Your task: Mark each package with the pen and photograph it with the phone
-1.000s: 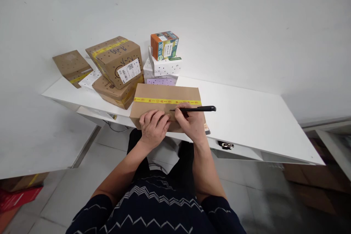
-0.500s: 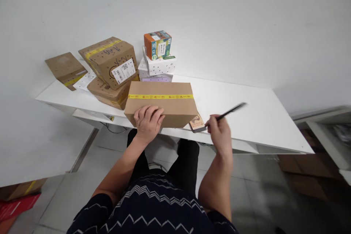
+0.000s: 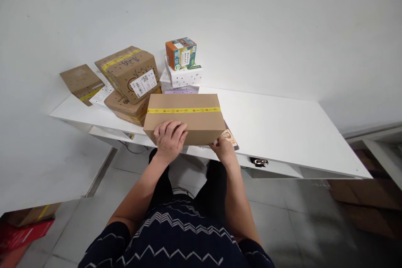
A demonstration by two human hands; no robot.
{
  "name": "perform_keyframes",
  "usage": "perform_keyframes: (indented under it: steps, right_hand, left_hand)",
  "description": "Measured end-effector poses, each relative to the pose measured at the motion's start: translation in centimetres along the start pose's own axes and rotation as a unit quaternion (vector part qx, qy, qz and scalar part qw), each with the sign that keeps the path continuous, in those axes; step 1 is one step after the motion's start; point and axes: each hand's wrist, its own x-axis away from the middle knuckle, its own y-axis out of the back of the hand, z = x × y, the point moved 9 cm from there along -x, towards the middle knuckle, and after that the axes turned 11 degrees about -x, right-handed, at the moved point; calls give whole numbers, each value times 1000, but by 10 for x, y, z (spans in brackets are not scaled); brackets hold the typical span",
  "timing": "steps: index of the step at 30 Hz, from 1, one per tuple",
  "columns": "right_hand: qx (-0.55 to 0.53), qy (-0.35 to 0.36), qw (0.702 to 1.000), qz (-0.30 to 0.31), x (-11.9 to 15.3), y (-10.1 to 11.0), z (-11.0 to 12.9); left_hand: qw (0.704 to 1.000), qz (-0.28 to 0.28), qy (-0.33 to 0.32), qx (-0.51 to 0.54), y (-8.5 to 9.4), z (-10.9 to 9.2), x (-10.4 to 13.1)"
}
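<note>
A long cardboard box [image 3: 201, 121] with a yellow printed tape strip sits near the front edge of the white desk. My left hand [image 3: 170, 139] is curled over its front edge, fingers on the top face. At the lower right corner of the box is my right hand [image 3: 225, 150], its thumb and fingers drawn together against it. Beside that hand lies a phone [image 3: 230, 137] with a picture on its face, partly covered by the hand and box. No pen shows now.
Behind and to the left stand a labelled carton [image 3: 128, 71], a lower carton [image 3: 125, 106] and a tilted carton [image 3: 82, 81]. An orange and blue box [image 3: 181, 53] tops a white dotted box [image 3: 184, 77]. A black item with shiny metal [image 3: 260, 162] lies at the under-desk shelf.
My right hand has moved left and inward to the corner of the box, and the black pen it held is out of sight. My left hand stays on the box.
</note>
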Motion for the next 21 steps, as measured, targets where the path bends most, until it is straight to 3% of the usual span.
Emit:
perform_keyframes:
  steps: [3,8,13,16,21]
  right_hand:
    - [-8,14,999,-48,2,10,-6]
    - [72,-55,982,-168,4,36,-20]
    - [101,-76,983,-134,-18,21,-20]
    - [111,-68,981,-146,-26,15,-17]
    - [35,-73,979,-188,-25,29,-28]
  left_hand:
    - [1000,-17,-13,-6,3,-3,0]
    - [999,-33,-20,-21,4,-6,-1]
    - [998,-42,-26,-34,7,-8,-1]
    - [998,-31,-28,-36,6,-8,0]
    - [998,-39,-29,-32,8,-8,1]
